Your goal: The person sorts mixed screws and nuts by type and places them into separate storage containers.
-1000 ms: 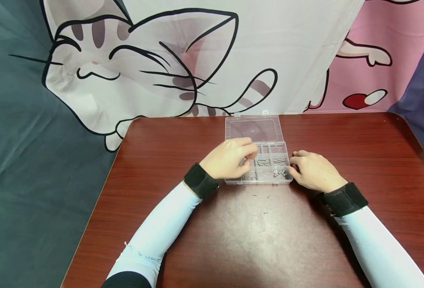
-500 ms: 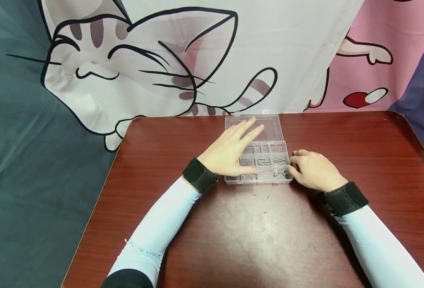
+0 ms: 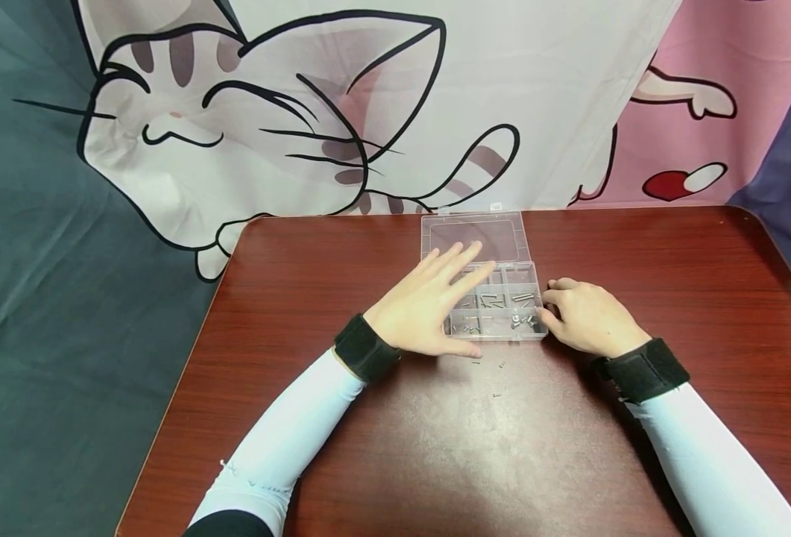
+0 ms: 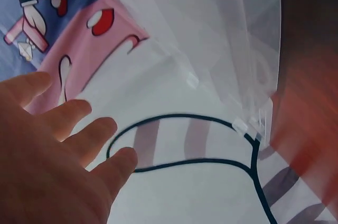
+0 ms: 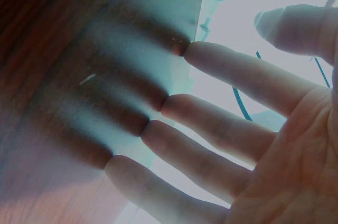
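A clear plastic compartment box lies on the table with its lid folded back. Small metal screws fill some compartments. Over the box's left side hovers my left hand, fingers spread and nothing held; it hides the left compartments. In the left wrist view the clear plastic stands beyond the spread fingers. My right hand rests at the box's right edge. Its loosely extended fingers touch the table with their tips, and the thumb is near the box wall.
Several tiny loose pieces, looking like screws, lie on the brown table in front of the box. Behind the table's far edge hangs a printed cloth with a cat drawing.
My left hand's fingers, curled together over the box a second ago, have spread apart. Since then the hand has shifted slightly toward the box's front left. The right hand stays put.
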`<state>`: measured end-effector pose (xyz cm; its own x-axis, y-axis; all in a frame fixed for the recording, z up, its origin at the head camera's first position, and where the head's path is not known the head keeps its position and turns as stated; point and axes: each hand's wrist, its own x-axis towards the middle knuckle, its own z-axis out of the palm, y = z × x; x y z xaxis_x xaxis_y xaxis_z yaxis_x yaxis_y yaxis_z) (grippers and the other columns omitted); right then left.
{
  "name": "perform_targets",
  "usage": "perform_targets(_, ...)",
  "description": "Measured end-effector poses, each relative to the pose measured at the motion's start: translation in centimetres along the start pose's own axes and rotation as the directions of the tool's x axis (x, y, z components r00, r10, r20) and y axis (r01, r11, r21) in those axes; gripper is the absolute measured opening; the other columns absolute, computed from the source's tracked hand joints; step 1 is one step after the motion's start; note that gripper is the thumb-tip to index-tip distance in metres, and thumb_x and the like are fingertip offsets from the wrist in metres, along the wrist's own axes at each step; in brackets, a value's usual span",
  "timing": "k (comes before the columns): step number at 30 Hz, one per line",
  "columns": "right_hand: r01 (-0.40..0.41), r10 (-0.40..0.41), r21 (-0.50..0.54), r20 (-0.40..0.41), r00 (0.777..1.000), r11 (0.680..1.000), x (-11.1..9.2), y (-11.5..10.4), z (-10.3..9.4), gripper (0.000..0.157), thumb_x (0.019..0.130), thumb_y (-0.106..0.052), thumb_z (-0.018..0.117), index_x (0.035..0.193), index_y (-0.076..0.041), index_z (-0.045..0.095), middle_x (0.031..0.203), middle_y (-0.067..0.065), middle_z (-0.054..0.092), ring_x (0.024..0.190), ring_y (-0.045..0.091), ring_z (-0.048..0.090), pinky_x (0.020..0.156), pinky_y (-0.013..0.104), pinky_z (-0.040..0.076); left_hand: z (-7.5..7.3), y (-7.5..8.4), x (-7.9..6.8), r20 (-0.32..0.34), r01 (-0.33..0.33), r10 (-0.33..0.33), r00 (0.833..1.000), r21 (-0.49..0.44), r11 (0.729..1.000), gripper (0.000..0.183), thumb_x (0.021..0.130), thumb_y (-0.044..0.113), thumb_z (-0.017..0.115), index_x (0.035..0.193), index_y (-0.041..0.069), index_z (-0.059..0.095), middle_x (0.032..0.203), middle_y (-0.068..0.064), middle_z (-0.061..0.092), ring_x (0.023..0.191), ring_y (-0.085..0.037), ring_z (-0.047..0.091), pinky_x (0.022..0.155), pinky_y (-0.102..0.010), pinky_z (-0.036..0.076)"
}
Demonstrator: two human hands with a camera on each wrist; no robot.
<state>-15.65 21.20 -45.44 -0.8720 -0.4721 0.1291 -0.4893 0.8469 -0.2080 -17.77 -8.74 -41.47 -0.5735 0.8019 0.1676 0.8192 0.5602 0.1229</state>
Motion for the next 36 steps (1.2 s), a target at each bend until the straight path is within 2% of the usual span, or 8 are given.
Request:
perform_targets(6,0.004,-0.004,0.000,-0.006,1.000,1.000,0.0,0.0,-0.1,0.024,0.095,-0.022,0.067,0.103,-0.002,0.077,0.112,0.024,0.072,0.100,0.039,0.072,0.088,0.059,0.058,1.1,1.7,-1.0,-0.002,-0.116,0.116,0.993,0.001,0.993,0.110,0.078,0.079,0.070,0.164,0.023,0.029,0.169,-0.007,0.031,0.155,-0.027,0.032,0.129,-0.046,0.026)
perform_targets(12,0.009,-0.009,-0.001,-0.015,1.000,1.000,-0.1,-0.1,-0.1,0.023,0.094,-0.022,0.068,0.101,-0.002,0.077,0.110,0.024,0.073,0.096,0.039,0.072,0.087,0.058,0.059,2.1,3.4,-1.9,0.024,-0.174,0.176,0.984,-0.059,0.983,0.097,0.082,0.071,0.073,0.159,0.022,0.041,0.160,-0.008,0.043,0.147,-0.023,0.043,0.123,-0.040,0.036)
perform_targets(15,0.013,-0.012,0.003,-0.020,1.000,1.000,-0.1,0.0,0.0,0.022,0.094,-0.022,0.068,0.099,-0.003,0.078,0.109,0.023,0.073,0.094,0.039,0.072,0.086,0.059,0.058,2.7,4.1,-2.1,0.020,-0.211,0.213,0.977,-0.075,0.975,0.079,0.086,0.059,0.076,0.149,0.018,0.052,0.145,-0.004,0.054,0.129,-0.018,0.054,0.111,-0.033,0.046)
perform_targets(18,0.016,-0.016,0.006,-0.027,1.000,1.000,-0.1,0.1,0.0,0.021,0.093,-0.022,0.069,0.098,-0.004,0.078,0.108,0.022,0.073,0.093,0.038,0.072,0.085,0.059,0.058,3.2,4.7,-2.3,0.023,-0.241,0.243,0.970,-0.066,0.968,0.060,0.091,0.046,0.076,0.139,0.016,0.059,0.126,0.000,0.059,0.110,-0.014,0.058,0.097,-0.028,0.051)
perform_targets(21,0.019,-0.019,0.006,-0.030,0.999,1.000,0.0,0.1,0.1,0.020,0.093,-0.023,0.069,0.098,-0.005,0.077,0.107,0.021,0.072,0.093,0.038,0.072,0.084,0.059,0.058,3.8,5.0,-2.5,0.033,-0.254,0.255,0.966,-0.030,0.967,0.042,0.094,0.036,0.073,0.130,0.016,0.063,0.115,0.002,0.059,0.100,-0.013,0.060,0.090,-0.027,0.053)
perform_targets(27,0.006,-0.006,0.005,-0.014,1.000,1.000,-0.1,-0.1,-0.1,0.024,0.095,-0.023,0.068,0.102,-0.002,0.077,0.112,0.024,0.072,0.099,0.039,0.072,0.089,0.059,0.057,5.1,5.4,-2.7,0.064,-0.243,0.238,0.969,0.082,0.966,0.013,0.101,0.024,0.063,0.111,0.017,0.067,0.103,0.003,0.058,0.093,-0.014,0.060,0.085,-0.027,0.053)
perform_targets(32,0.000,0.000,0.003,-0.007,1.000,1.000,-0.1,-0.2,-0.1,0.024,0.095,-0.023,0.067,0.104,-0.002,0.077,0.114,0.024,0.072,0.101,0.040,0.072,0.091,0.058,0.057,5.4,5.7,-2.7,0.080,-0.211,0.199,0.977,0.191,0.959,0.011,0.104,0.018,0.059,0.101,0.018,0.069,0.100,0.003,0.058,0.092,-0.014,0.060,0.081,-0.026,0.055)
perform_targets(36,0.000,0.000,0.001,-0.004,1.000,1.000,-0.1,-0.2,-0.1,0.025,0.095,-0.023,0.067,0.104,-0.002,0.077,0.114,0.025,0.072,0.102,0.040,0.072,0.091,0.058,0.057,5.3,6.0,-2.5,0.081,-0.198,0.183,0.980,0.263,0.944,0.011,0.101,0.016,0.061,0.099,0.020,0.071,0.099,0.004,0.059,0.090,-0.013,0.062,0.077,-0.025,0.056)
